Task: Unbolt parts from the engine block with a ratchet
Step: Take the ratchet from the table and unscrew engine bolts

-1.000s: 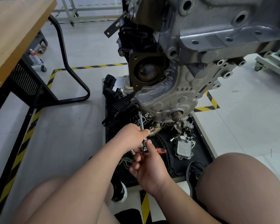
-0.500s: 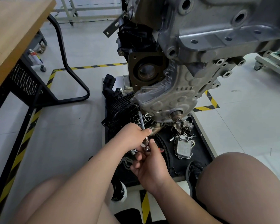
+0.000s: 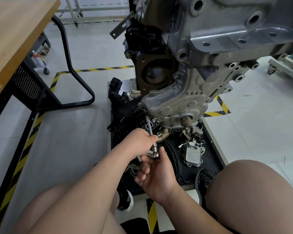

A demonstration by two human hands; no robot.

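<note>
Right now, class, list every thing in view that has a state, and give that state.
Ratchet, tip up against the cover's lower left edge.
Left hand, gripping the ratchet's shaft.
Right hand, holding the ratchet's head end.
Engine block, raised above the tray.
Cover, still on the engine block.
Tray, holding loose parts.

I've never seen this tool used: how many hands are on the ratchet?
2. The left hand grips the extension partway up; the right hand holds the ratchet at its head, just below. No other hand is in view.
</note>
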